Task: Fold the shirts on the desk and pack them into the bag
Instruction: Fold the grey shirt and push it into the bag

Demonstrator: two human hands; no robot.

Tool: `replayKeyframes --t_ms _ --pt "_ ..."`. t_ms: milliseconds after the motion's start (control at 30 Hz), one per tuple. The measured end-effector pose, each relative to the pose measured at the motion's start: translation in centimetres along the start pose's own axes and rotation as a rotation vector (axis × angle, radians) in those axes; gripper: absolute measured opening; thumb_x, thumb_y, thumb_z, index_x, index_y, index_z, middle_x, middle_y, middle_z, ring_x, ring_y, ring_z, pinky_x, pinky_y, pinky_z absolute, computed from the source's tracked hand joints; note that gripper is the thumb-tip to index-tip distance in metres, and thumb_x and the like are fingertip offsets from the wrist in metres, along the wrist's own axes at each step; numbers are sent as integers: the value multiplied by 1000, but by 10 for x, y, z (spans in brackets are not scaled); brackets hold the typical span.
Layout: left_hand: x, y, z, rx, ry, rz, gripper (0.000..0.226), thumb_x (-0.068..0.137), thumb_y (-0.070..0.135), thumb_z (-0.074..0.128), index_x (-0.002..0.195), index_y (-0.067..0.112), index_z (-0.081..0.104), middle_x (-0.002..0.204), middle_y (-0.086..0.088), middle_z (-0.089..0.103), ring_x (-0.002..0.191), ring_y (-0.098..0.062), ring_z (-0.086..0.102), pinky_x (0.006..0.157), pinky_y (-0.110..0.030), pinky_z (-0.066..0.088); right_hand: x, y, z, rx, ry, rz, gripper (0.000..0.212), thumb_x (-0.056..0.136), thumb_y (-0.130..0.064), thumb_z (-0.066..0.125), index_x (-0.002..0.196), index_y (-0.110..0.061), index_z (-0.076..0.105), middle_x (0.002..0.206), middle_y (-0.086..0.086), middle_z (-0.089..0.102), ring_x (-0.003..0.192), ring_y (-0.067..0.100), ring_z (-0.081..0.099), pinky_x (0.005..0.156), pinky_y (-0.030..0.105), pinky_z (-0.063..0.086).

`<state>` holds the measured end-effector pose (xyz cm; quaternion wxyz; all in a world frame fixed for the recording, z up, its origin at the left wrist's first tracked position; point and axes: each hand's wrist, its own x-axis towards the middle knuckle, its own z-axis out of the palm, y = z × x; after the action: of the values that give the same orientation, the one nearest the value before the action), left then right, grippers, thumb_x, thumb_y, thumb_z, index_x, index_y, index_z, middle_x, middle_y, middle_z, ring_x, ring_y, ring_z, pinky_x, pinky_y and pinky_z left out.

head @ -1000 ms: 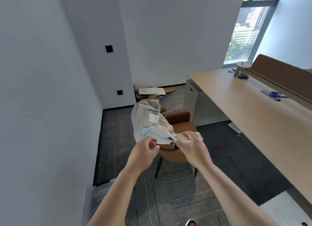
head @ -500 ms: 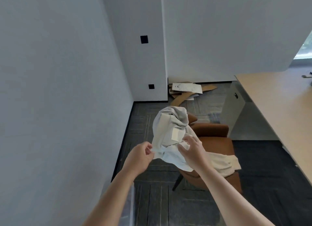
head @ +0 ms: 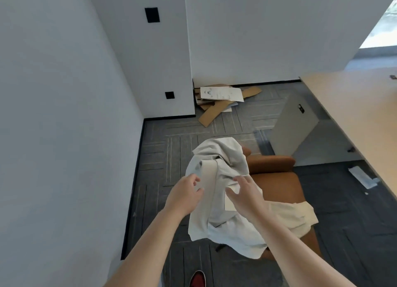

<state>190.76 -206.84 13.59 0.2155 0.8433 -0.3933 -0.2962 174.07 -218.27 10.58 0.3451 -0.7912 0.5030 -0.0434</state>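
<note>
**Both hands open at the grey shirt on the chair**

A pale grey shirt is heaped over the left side of a brown chair, its bunched top rising above the backrest and its lower edge hanging off the near side of the seat. The left hand is at the shirt's left edge, its fingers loosely spread and not curled round any cloth. The right hand is over the middle of the shirt, just above a white label, fingers straight and fanned apart. Whether either hand actually presses the fabric cannot be told. A cream garment lies on the seat to the right. The tabletop runs along the right, well apart from the shirt.
</note>
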Motion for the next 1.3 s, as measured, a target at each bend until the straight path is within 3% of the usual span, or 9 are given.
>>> replayKeyframes --t_ms 267,400,533,700,833,1033,1133,1233,1300 --pt "131 -17 14 111 -131 55 64 88 42 65 143 27 35 141 -3 40 106 -25 59 77 -34 47 110 2 34 7 98 339 85 86 -45 62 155 -26 16 162 14 14 138 37 36 105 49 43" --pt "152 -22 31 140 -192 65 55 85 40 64 134 25 44 127 0 51 103 -24 59 77 -37 49 128 3 38 156 63 513 103 87 -41 71 159 -13 2 138 11 48 117 30 54 85 36 52" --pt "150 -19 36 96 -146 131 13 92 24 54 84 14 51 77 1 54 68 -20 50 60 -36 41 124 5 37 328 3 539 4 87 -9 61 86 -5 59 81 11 58 68 23 53 56 35 45" --pt "127 5 13 -45 -156 181 21 90 16 53 72 11 44 62 4 43 55 -14 36 53 -29 28 98 -9 -2 387 67 399 18 89 -6 51 77 -2 63 67 8 59 64 21 52 57 30 38" --pt "92 37 -13 -16 -218 219 17 87 25 58 96 12 53 89 2 54 71 -15 50 59 -30 38 66 -39 -56 437 156 264 18 93 -9 48 91 5 59 70 10 54 64 22 47 53 32 39" --pt "17 124 -51 -135 -183 360 117 76 45 82 157 44 -2 165 5 14 142 -24 36 112 -43 34 -19 -95 -143 333 142 -19 24 93 -8 51 73 -17 59 67 -3 57 58 10 48 45 11 35" --pt "-28 161 -58 -54 -111 453 80 83 34 77 149 33 34 127 9 54 115 -14 56 97 -31 45 -72 -99 -176 374 188 -73 26 91 -7 52 68 -18 59 68 0 60 61 11 51 47 10 35" --pt "-84 193 -59 -58 28 528 3 89 20 62 87 22 62 77 7 62 79 -19 60 62 -20 37 -131 -89 -201 485 239 -89 19 82 -11 54 79 -11 72 81 12 72 75 23 63 67 30 51" --pt "-121 214 -61 -119 75 571 11 85 15 55 79 12 63 73 0 62 71 -16 52 55 -15 35 -174 -77 -218 606 282 -102 18 81 -8 57 81 -13 74 82 13 71 77 20 62 71 35 52"
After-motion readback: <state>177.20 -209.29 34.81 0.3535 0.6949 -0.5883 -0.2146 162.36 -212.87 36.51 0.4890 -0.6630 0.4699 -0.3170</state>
